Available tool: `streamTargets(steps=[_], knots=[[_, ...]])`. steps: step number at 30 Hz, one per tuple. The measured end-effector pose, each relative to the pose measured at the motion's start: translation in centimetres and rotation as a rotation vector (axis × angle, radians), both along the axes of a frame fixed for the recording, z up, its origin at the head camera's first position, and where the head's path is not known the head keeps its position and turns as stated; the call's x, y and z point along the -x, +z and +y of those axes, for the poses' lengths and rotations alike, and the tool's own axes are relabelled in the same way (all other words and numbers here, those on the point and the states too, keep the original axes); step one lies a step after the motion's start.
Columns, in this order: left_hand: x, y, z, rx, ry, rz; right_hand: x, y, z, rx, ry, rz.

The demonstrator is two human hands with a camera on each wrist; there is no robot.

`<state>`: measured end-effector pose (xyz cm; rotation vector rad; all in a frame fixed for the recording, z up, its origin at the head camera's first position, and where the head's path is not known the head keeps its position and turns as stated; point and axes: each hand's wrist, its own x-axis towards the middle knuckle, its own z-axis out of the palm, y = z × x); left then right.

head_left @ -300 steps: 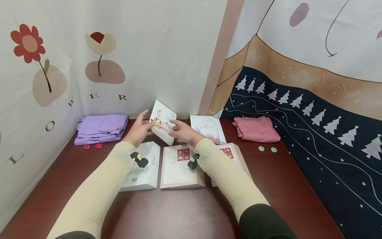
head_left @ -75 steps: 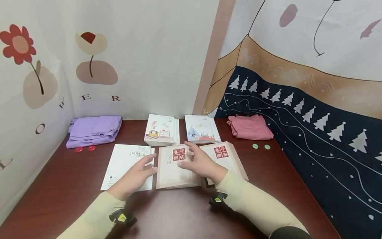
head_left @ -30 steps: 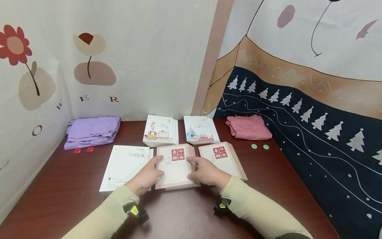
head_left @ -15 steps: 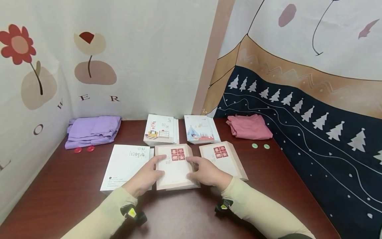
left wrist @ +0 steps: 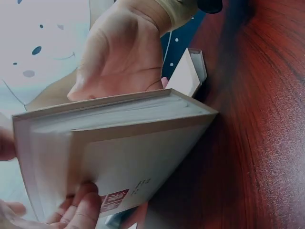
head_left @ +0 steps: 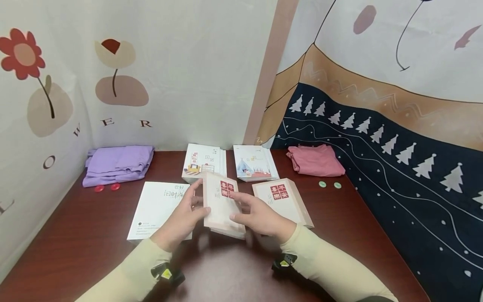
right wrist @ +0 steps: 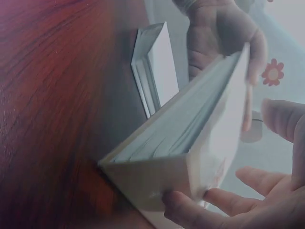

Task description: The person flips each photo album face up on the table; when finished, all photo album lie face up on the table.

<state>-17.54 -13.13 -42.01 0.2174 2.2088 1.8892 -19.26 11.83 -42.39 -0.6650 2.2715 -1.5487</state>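
Observation:
A thick hardcover book (head_left: pixel 220 214) with a pale cover and a red seal print stands tilted between both hands, its left side raised and its spine side low. My left hand (head_left: pixel 181 218) grips the raised edge, its fingers (left wrist: pixel 83 210) against the underside cover. My right hand (head_left: pixel 262 216) lies along the book's right side; in the right wrist view its fingertips (right wrist: pixel 176 202) touch the spine and the thumb stands apart from the cover. A matching book (head_left: pixel 279 203) lies to the right, and a white book (head_left: pixel 154 209) lies to the left, partly behind my left hand.
Two illustrated white books, one at back left (head_left: pixel 198 159) and one at back right (head_left: pixel 253 163), lie by the wall. Folded purple cloth (head_left: pixel 118 163) with red buttons (head_left: pixel 107 188) sits left, folded pink cloth (head_left: pixel 315 161) with green buttons (head_left: pixel 330 185) right.
The illustrated book held earlier now lies at the back. Both hands came down to the middle book, and its left side has since been raised from flat. The left white book shows a different face.

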Motion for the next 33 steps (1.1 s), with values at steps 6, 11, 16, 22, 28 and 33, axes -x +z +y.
streamTargets(steps=[6,11,16,22,28,33], knots=[[-0.4,0.0,-0.1,-0.063,-0.042,0.083,-0.1,-0.1,-0.3,0.114,0.028,-0.073],[-0.3,-0.8,0.0,-0.14,-0.16,0.172,-0.4,0.5,-0.4,0.182,-0.001,-0.203],[0.0,-1.4,0.2,-0.111,-0.271,0.18,-0.7,1.0,-0.4,0.273,-0.018,-0.255],[0.1,-2.1,0.3,0.001,-0.319,0.154,-0.7,0.6,-0.6,0.109,-0.18,-0.127],[0.5,-2.6,0.0,0.097,-0.265,0.129,-0.6,0.0,-0.5,-0.111,-0.306,-0.012],[0.9,-2.9,-0.2,0.218,-0.144,0.077,-0.5,-0.3,-0.4,-0.173,-0.366,0.01]])
